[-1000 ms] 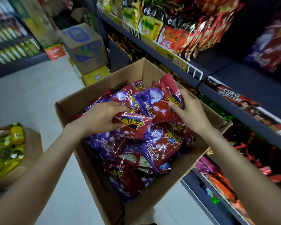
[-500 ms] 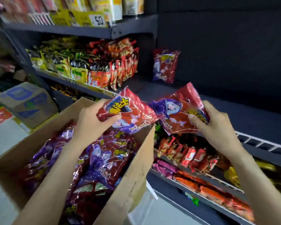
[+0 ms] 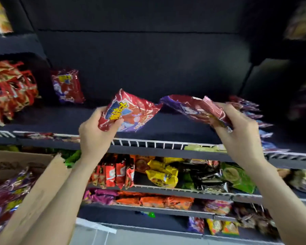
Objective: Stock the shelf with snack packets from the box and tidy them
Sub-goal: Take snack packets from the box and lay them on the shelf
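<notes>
Both bare forearms reach up and forward to the dark flat shelf (image 3: 166, 124), whose front edge carries a low white wire rail (image 3: 154, 143). The left hand (image 3: 95, 133) is raised with fingers curled and thumb on top, pinching the lower left corner of a glossy red crinkled foil snack packet with a yellow logo (image 3: 129, 112). That packet hangs above the shelf board, printed face towards the person, its long axis slanting from lower left up to the right. The right hand (image 3: 240, 133) has its fingers bent round the near end of a second shiny red and purple foil packet (image 3: 193, 107), which is blurred; its long side runs roughly level, pointing left towards the first, and their tips come close together. Further back at the left of the same shelf, one matching red foil packet (image 3: 68, 86) stands upright near the back wall. At lower left, the open brown cardboard box (image 3: 57, 167) holds more shiny purple and red packets (image 3: 9, 191).
</notes>
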A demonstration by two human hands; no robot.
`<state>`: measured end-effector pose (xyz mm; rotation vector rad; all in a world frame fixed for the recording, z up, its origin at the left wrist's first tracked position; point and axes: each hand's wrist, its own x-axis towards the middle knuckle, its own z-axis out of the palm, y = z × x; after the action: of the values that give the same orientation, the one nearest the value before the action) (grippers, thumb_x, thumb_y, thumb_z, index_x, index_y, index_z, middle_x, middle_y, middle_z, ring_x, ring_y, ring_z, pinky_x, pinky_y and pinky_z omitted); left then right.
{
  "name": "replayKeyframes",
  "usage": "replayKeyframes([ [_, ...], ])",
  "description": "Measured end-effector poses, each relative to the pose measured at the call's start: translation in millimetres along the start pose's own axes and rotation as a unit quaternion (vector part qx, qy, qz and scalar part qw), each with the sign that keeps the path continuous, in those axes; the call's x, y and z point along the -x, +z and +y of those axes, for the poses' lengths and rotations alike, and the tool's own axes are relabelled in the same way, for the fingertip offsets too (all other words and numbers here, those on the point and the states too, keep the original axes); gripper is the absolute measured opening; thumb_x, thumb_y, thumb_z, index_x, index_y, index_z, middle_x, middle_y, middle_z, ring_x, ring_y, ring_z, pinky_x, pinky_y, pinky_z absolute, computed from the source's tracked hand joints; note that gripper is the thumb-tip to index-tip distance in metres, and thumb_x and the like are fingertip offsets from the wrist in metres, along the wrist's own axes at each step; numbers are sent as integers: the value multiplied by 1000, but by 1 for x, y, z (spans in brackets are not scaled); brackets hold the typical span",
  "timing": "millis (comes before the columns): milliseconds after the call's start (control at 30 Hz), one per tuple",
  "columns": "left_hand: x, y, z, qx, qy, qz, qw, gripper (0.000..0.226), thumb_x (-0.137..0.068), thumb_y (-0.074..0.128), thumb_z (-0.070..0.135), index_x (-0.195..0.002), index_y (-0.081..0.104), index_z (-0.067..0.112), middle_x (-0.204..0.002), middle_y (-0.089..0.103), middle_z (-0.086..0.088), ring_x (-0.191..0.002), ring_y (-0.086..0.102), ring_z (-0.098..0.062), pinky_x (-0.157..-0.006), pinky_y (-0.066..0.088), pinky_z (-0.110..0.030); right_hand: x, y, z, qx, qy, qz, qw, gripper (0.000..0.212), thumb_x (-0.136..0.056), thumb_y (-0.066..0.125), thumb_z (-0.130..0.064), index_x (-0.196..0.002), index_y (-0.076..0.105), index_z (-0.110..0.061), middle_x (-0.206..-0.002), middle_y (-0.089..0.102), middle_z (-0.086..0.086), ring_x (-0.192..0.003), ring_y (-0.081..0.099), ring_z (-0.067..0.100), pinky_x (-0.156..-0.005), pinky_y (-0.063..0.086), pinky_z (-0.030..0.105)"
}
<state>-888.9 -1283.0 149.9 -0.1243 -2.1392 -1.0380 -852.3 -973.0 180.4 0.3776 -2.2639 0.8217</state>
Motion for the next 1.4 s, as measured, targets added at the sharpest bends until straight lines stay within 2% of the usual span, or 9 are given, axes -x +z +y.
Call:
replayKeyframes([
  [100,-19,48,21,-33,83,-32,996,35,-77,70,33,-107,61,19,-89,68,8,-78,67,-17,-70,53,-32,-18,-22,40,60,-22,30,997,48,-80,62,2,-121,61,-23,-111,65,-12,-89,61,8,-75,46,22],
  [267,-60,121,40,-56,163,-38,984,34,-77,76,23,-106,63,11,-90,72,-1,-75,67,-21,-64,45,-26,-63,-37,110,184,-93,50,977,55,-72,55,4,-122,60,-18,-123,63,-4,-110,61,19,-77,55,35],
  [400,-88,170,47,-57,194,-35,979,32,-78,76,22,-105,64,11,-90,72,0,-75,68,-20,-61,40,-23,-105,-27,167,277,-114,-5,954,46,-79,59,2,-122,60,-15,-111,67,6,-98,64,30,-66,57,40],
  [467,-100,191,47,-57,216,-39,974,32,-78,76,23,-104,64,10,-89,72,-1,-74,68,-21,-59,42,-24,-122,-20,193,314,-70,-46,946,43,-79,62,2,-120,60,-11,-95,67,16,-83,65,38,-62,56,45],
  [533,-111,210,47,-61,239,-40,968,33,-77,77,23,-102,64,7,-85,72,-4,-70,68,-24,-56,44,-26,-133,-16,216,333,-3,-81,940,43,-85,59,-2,-127,57,-12,-101,67,20,-88,64,41,-71,54,46],
  [767,-136,264,52,-80,265,-36,960,34,-83,69,35,-109,62,14,-86,71,-6,-71,68,-30,-56,51,-38,-136,-9,271,217,82,-175,957,43,-94,55,-13,-136,51,-22,-129,60,9,-114,59,30,-95,45,37],
  [1000,-144,305,72,-59,313,-59,946,30,-82,71,28,-108,62,14,-85,70,-4,-70,67,-26,-53,43,-27,-127,-4,267,109,84,-319,938,48,-97,47,-6,-141,42,-24,-144,45,-2,-131,42,11,-108,28,18],
  [1200,-141,335,95,-56,377,-53,923,30,-74,78,22,-101,66,16,-81,70,0,-68,67,-22,-48,44,-25,-118,1,250,177,43,-336,924,44,-96,46,-14,-138,47,-27,-135,54,1,-121,53,17,-104,41,33],
  [1400,-133,379,106,-69,388,-155,906,33,-75,77,21,-106,65,18,-86,71,-1,-73,68,-24,-52,48,-30,-119,-10,237,260,16,-299,918,45,-97,46,-34,-141,40,-34,-137,52,-4,-121,52,18,-99,45,38],
])
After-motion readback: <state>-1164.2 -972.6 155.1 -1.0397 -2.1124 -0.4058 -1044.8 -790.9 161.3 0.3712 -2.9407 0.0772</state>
